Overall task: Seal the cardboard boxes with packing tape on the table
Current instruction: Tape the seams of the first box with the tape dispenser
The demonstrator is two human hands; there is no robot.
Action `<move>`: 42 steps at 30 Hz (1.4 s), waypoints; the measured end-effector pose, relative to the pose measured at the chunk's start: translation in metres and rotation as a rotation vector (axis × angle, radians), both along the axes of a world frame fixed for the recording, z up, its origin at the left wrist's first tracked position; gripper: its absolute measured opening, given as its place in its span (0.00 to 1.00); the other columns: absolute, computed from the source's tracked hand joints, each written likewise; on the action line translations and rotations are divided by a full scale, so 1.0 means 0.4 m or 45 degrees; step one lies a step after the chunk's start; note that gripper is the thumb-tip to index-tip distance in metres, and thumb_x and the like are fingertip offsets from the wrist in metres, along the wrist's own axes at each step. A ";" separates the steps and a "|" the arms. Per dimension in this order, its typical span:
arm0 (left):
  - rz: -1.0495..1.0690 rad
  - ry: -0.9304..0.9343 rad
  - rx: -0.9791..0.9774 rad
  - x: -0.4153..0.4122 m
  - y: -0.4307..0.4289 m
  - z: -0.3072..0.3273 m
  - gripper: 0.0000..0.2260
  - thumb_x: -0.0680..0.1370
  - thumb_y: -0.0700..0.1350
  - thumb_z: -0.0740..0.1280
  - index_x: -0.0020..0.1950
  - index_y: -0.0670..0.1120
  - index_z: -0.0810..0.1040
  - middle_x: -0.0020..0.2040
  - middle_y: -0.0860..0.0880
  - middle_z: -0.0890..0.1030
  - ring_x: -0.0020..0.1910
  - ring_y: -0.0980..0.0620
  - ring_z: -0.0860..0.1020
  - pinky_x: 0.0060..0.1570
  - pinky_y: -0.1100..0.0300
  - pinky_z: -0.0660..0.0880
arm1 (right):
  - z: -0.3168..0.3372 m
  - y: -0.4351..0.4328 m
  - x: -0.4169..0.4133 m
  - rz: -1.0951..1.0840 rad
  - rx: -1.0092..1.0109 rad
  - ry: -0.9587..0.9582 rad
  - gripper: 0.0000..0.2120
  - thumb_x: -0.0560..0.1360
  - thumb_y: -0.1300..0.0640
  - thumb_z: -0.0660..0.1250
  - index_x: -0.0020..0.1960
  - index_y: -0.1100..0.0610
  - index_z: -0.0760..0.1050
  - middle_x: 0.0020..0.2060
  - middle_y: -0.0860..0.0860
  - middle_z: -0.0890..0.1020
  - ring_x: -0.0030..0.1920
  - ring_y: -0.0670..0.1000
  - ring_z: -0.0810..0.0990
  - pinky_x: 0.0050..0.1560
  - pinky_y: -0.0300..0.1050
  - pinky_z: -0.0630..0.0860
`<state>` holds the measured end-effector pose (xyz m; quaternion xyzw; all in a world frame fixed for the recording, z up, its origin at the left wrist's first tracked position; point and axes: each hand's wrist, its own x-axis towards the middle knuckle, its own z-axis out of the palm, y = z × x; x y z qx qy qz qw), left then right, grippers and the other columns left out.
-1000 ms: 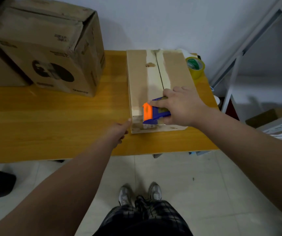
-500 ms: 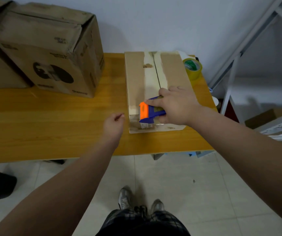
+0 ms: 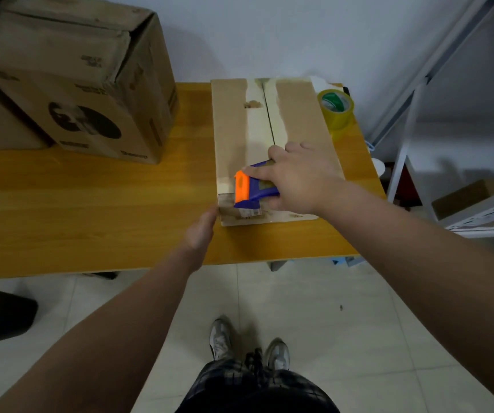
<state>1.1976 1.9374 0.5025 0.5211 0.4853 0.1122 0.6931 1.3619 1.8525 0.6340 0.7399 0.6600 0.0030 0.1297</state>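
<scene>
Left grip (image 3: 199,234) back against box (image 3: 302,120) corner, curl unclear; right grip (image 3: 296,180) clasps tape dispenser (image 3: 248,189) at near edge, seam likely almost sealed.

1 view only: a wide-angle camera on the person's head looks forward and steeply down from above the near edge of the table (image 3: 90,219). It sits close, taking in floor (image 3: 314,308) and shoes (image 3: 220,341) below, and wall (image 3: 269,34) beyond the far edge.
</scene>
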 end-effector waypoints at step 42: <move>-0.828 0.033 2.169 0.011 0.130 0.057 0.14 0.75 0.46 0.60 0.49 0.43 0.84 0.54 0.44 0.83 0.55 0.45 0.81 0.61 0.46 0.70 | 0.010 0.013 -0.003 -0.065 -0.046 0.034 0.32 0.75 0.37 0.60 0.75 0.38 0.53 0.61 0.51 0.71 0.58 0.54 0.70 0.58 0.49 0.65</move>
